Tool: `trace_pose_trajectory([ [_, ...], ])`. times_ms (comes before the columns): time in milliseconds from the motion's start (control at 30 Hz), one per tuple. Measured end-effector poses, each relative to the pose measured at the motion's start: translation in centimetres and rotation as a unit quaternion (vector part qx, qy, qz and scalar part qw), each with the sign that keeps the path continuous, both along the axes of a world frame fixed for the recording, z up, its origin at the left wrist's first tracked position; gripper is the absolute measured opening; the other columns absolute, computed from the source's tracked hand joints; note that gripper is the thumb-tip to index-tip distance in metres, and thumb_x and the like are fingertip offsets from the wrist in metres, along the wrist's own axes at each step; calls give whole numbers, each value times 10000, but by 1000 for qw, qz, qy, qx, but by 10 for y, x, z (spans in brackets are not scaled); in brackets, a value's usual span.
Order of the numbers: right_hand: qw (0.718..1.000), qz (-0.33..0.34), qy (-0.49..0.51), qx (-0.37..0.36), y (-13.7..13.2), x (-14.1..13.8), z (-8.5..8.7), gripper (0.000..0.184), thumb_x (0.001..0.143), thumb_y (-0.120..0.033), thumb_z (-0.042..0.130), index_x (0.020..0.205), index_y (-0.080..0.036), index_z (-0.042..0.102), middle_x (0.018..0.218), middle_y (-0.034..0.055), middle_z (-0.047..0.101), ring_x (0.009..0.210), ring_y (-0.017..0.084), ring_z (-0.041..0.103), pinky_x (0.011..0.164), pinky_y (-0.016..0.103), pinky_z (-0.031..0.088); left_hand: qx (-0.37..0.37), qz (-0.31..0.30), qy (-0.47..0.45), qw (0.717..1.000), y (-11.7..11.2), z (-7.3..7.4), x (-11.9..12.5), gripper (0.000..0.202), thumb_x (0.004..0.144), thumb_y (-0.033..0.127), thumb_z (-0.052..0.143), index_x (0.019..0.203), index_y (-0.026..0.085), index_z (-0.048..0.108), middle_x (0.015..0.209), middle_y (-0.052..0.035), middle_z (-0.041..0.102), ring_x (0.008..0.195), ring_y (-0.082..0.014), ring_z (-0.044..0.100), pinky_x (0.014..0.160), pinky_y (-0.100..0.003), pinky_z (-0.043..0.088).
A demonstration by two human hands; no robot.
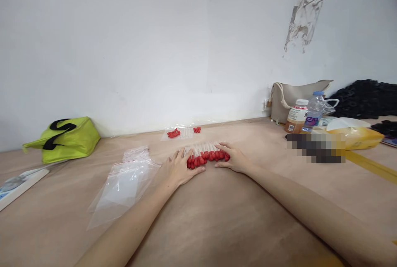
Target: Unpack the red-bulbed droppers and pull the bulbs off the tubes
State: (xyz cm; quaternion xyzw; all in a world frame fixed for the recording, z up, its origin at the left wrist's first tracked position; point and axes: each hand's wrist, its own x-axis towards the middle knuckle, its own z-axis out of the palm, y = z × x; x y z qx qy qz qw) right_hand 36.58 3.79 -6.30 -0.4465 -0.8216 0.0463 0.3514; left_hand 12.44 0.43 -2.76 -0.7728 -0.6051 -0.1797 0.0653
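A row of small red rounded pieces with clear thin stems (211, 156) lies on the brown table covering, red ends toward me. My left hand (180, 168) rests at the row's left end, thumb stretched along the near side and fingers at the far side. At the right end is my right hand (234, 158), its fingers reaching over the stems and its thumb below the red ends. Both hands touch the row with fingers apart, without closing round it. Beyond them, near the wall, lie clear bags with more red pieces (173, 133).
Clear zip bags (120, 186) lie left of my left forearm. A lime-green bag (70, 139) stands farther left. On the right are a drink bottle (297, 117), a clear jug-like bottle (314, 110), a beige bag (297, 93), a yellow tissue pack (359, 138) and a black heap (369, 97).
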Motion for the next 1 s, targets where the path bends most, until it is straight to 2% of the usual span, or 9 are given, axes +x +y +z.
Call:
trace_pose_trajectory([
  [167,999,37,19,-9,10,2,3,681,651,-557,608,1223,-217,466,1214,113,477,1113,242,471,950,401,391,16,-11,-18,1000,17,-5,-4,843,571,776,438,1249,274,431,1318,-82,411,1181,-302,376,936,-422,312],
  [367,996,74,23,-38,17,7,6,677,636,-534,634,1219,-235,464,1216,94,481,1113,244,471,948,401,390,26,-28,-24,999,37,-8,-7,874,538,785,459,1227,248,462,1273,-99,458,1144,-308,413,914,-417,326],
  [500,997,60,34,-36,13,8,5,775,611,-543,646,1275,-247,376,1232,87,465,1121,238,458,933,392,397,107,-78,-24,991,34,-9,-8,810,539,757,503,1146,221,537,1173,-101,535,1076,-294,456,928,-432,293],
  [600,999,43,25,2,6,7,7,884,567,-555,666,1308,-241,302,1237,94,450,1126,247,442,928,404,388,184,-136,-30,973,24,-9,-3,659,603,685,534,1047,202,591,1074,-90,584,1007,-258,484,930,-413,282],
  [700,997,13,3,74,-4,3,10,880,547,-543,679,1283,-210,330,1196,108,465,1104,264,437,928,427,363,221,-177,-32,959,16,-10,5,427,729,537,522,968,196,613,948,-72,622,919,-224,507,876,-382,316],
  [833,990,-16,-19,142,-24,-3,13,748,602,-504,649,1229,-189,389,1154,124,481,1073,278,438,924,443,336,224,-204,-29,952,14,-9,11,252,810,386,469,860,198,629,813,-46,636,827,-195,522,827,-357,342],
  [1000,989,-6,-24,143,-43,-6,15,631,650,-484,615,1175,-192,424,1120,120,496,1036,270,458,898,428,359,186,-182,-97,961,15,-5,11,240,827,345,444,880,198,626,827,-38,645,840,-171,545,848,-321,370],
])
